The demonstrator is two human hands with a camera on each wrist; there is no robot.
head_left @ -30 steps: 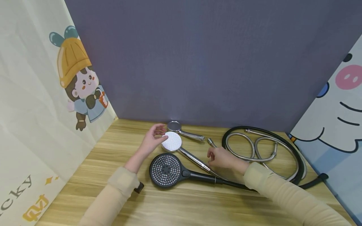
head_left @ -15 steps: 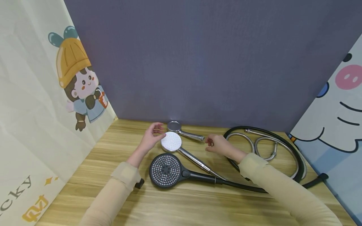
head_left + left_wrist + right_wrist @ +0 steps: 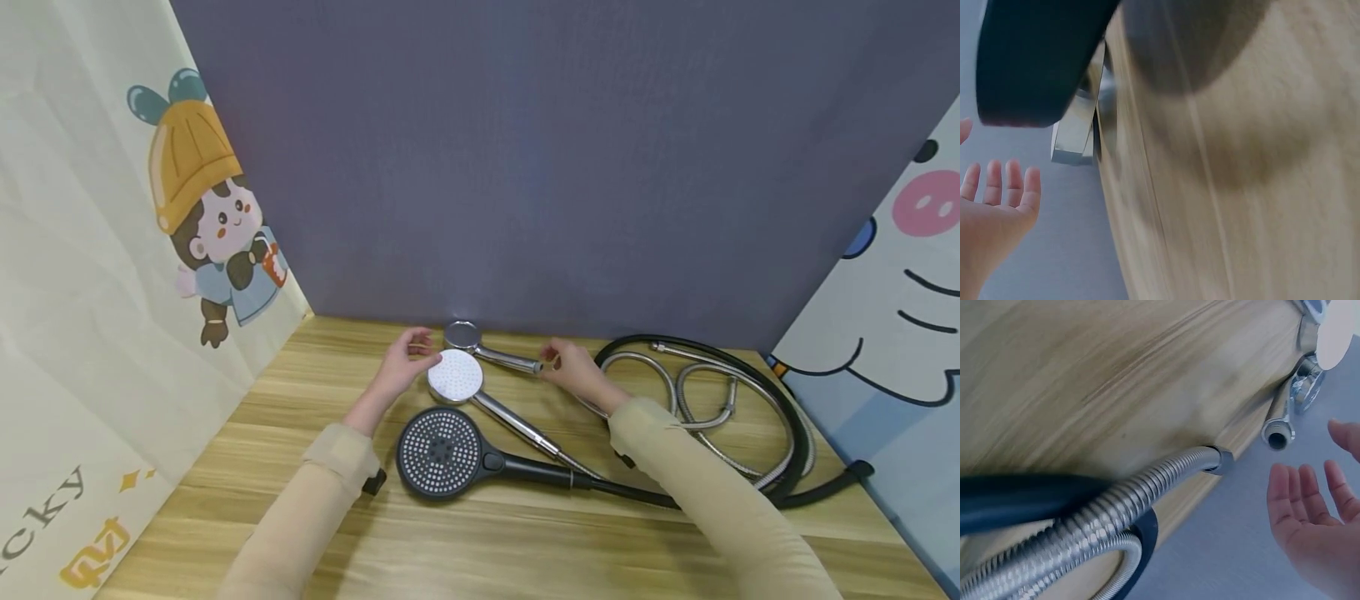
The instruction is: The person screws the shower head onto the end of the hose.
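My left hand (image 3: 403, 367) is held with bent, spread fingers at the left rim of a chrome shower head with a white face (image 3: 455, 375). Its fingers hold nothing in the left wrist view. Behind lies a small chrome shower head (image 3: 510, 359) with a grey face. Near that one's handle end is my right hand (image 3: 573, 367), fingers loosely bent; the right wrist view shows the handle's threaded end (image 3: 1277, 439) just off the fingertips. A large black shower head (image 3: 439, 452) lies in front. A metal hose end (image 3: 1216, 460) points up beside my right hand.
Coiled metal hoses (image 3: 693, 423) and a black hose (image 3: 791, 433) lie at the table's right. The black and white-faced shower heads have hoses running from their handles. A grey panel (image 3: 525, 167) stands behind the wooden table (image 3: 480, 550), with printed cloths at both sides.
My right hand has moved away from beside the white-faced shower head's handle, back to the small chrome shower head's handle end. My left hand has barely shifted.
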